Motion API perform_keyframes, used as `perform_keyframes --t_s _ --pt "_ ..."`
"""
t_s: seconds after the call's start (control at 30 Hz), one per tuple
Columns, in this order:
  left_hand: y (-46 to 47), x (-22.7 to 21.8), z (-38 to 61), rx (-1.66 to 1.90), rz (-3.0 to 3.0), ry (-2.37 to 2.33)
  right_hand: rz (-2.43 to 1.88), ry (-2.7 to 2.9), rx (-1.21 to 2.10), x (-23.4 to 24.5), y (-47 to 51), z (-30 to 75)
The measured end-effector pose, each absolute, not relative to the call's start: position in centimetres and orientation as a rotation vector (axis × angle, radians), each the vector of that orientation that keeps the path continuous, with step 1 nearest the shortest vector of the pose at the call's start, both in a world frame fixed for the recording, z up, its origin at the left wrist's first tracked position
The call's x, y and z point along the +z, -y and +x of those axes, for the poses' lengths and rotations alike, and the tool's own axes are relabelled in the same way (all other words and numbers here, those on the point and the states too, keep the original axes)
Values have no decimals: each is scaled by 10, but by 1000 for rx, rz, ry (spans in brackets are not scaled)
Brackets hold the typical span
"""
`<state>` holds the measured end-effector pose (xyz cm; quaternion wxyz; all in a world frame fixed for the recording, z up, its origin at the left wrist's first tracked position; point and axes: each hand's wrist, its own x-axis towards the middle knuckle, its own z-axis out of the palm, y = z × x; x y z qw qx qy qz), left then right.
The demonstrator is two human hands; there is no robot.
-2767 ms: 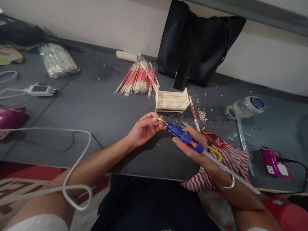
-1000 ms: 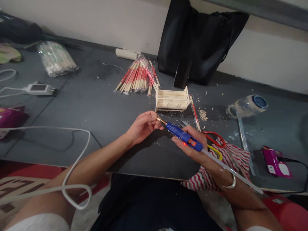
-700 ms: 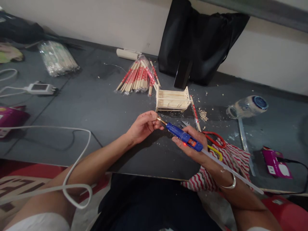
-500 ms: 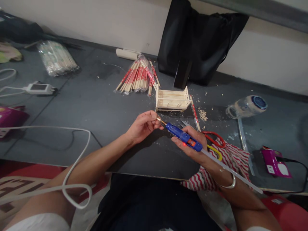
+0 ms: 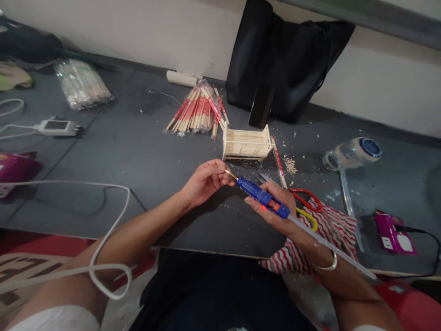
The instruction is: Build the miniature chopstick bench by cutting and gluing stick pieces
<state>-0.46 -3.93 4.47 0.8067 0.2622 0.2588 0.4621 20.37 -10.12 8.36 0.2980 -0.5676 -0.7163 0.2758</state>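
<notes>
My right hand point(image 5: 277, 209) is closed round a blue glue gun point(image 5: 262, 197) with a red light on and a clear glue stick point(image 5: 330, 248) trailing out of its back. The gun's metal tip touches a small wooden piece point(image 5: 224, 171) pinched in the fingertips of my left hand point(image 5: 205, 181). Both hands hover over the dark grey table point(image 5: 138, 151), just in front of a little frame built of wooden sticks point(image 5: 246, 143).
A bundle of red-and-white wrapped chopsticks point(image 5: 198, 110) and a black bag point(image 5: 282, 64) lie behind the frame. Scissors with red and yellow handles point(image 5: 305, 204) rest on a striped cloth point(image 5: 330, 230). A clear bottle point(image 5: 353, 154), a pink device point(image 5: 392, 232), a white cable point(image 5: 103, 230) and a charger point(image 5: 57, 126) surround them.
Almost nothing has changed; the glue gun has slid slightly lower and left in my right hand while its tip stays at the piece in my left fingers.
</notes>
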Motion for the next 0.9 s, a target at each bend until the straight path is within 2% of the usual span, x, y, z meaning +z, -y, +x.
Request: perform_keyframes --t_s 0.9 --pt "39 45 -4 988 554 -568 -1472 1906 716 80 100 204"
